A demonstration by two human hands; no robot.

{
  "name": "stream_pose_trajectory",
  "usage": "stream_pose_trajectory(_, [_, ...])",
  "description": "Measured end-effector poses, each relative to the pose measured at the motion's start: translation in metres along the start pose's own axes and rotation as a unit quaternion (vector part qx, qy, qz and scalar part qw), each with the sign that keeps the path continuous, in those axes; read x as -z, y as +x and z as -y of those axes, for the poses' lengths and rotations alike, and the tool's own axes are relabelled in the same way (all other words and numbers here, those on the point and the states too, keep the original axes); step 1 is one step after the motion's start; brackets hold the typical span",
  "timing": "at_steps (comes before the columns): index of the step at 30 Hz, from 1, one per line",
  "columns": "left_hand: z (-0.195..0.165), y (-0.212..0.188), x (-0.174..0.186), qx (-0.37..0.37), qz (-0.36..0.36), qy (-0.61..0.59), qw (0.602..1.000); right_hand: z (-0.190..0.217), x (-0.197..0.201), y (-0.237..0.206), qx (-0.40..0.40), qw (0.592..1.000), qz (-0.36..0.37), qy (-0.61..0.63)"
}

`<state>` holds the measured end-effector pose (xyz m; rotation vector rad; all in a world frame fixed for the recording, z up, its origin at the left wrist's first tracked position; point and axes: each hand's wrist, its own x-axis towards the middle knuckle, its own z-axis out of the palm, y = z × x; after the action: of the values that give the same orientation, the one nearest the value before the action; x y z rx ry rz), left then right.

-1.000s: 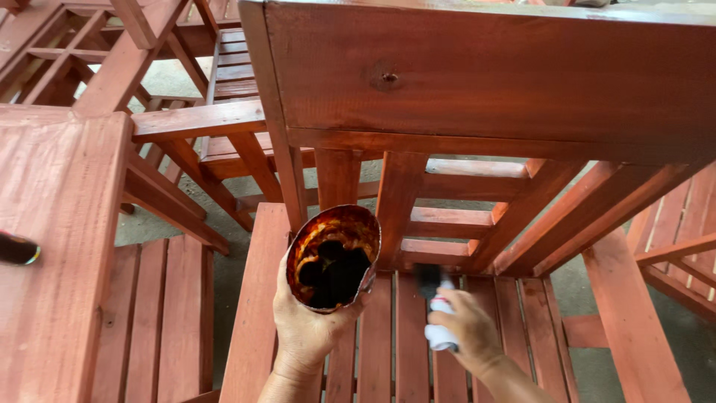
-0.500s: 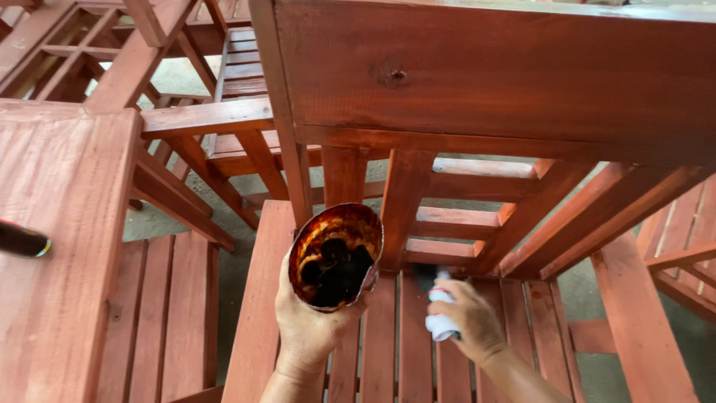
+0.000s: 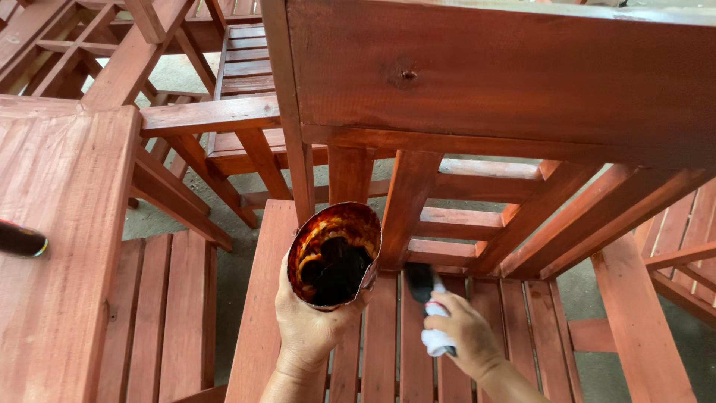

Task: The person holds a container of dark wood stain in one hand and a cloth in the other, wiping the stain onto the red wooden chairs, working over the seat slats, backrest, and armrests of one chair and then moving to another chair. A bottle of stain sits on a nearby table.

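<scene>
left hand wrapped tight round the stain can, dark stain inside | right hand closed on the paintbrush, bristles on the bench slats just right of the can | looks mid-staining; next stroke wants bristles flat along the slat

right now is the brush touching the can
Apart. The head view shows red slats between the brush in the right hand and the can.

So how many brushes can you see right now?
2. One brush is in the right hand, bristles against the slats, beside the can in the left hand. A second handle pokes in at the left edge; others may be hidden.
</scene>
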<state>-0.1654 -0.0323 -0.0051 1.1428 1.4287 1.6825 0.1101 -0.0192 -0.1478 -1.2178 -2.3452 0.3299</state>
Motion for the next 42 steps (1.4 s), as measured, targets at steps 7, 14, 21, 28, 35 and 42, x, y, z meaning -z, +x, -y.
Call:
stream_pose_trajectory(7, [-0.001,0.011,0.021,0.005,-0.008,0.015,1.0,0.007,-0.011,-0.001,-0.188,0.979,-0.08,-0.012])
stream_pose_trajectory(14, [0.006,0.012,0.035,-0.009,-0.013,0.022,1.0,0.056,-0.046,0.019,-0.194,0.976,-0.089,0.052])
stream_pose_trajectory(21, [0.008,0.021,0.048,0.008,-0.016,0.027,0.999,0.087,-0.031,0.033,-0.084,0.966,-0.077,0.232])
stream_pose_trajectory(28, [0.007,0.031,0.062,-0.007,-0.004,0.051,0.999,0.072,-0.088,0.092,-0.209,0.921,-0.258,0.205])
stream_pose_trajectory(35, [0.01,0.039,0.078,-0.001,-0.01,0.053,0.999,0.093,-0.091,0.076,-0.273,0.939,-0.122,0.169])
stream_pose_trajectory(42, [0.012,0.045,0.081,-0.032,-0.013,0.078,0.996,0.14,-0.063,0.077,-0.169,0.979,-0.025,0.115])
